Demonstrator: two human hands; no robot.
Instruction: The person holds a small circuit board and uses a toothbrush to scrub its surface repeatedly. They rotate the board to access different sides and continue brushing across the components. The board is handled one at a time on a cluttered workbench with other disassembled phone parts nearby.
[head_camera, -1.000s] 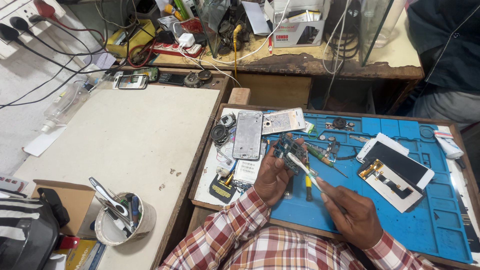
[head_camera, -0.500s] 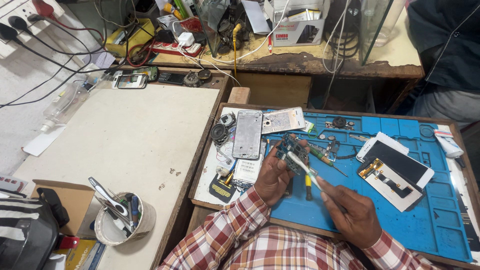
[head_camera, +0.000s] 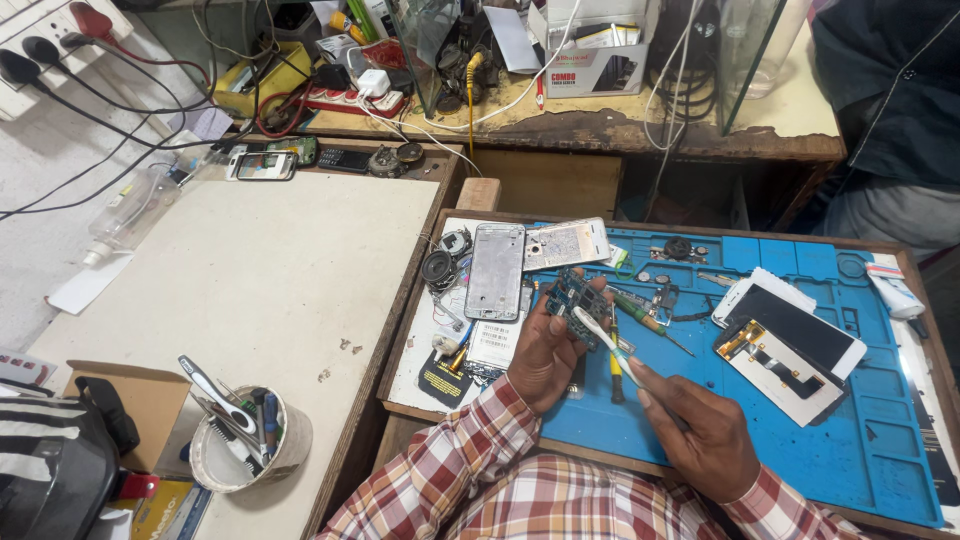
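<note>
Blue mat (head_camera: 800, 440) on the tabletop (head_camera: 250, 290), head view: left hand (head_camera: 545, 350) has its fingers clenched around a small circuit board (head_camera: 578, 305), held just above the mat's near-left part beside a bare phone frame (head_camera: 496, 270). Right hand (head_camera: 700, 430) pinches a pale slim tool (head_camera: 605, 345), fingers closed on its rear end. Tool's long axis runs up-left from the right hand, tip touching the board's lower edge; board lies up-left of the right fingers, and the left hand is nearer to it.
</note>
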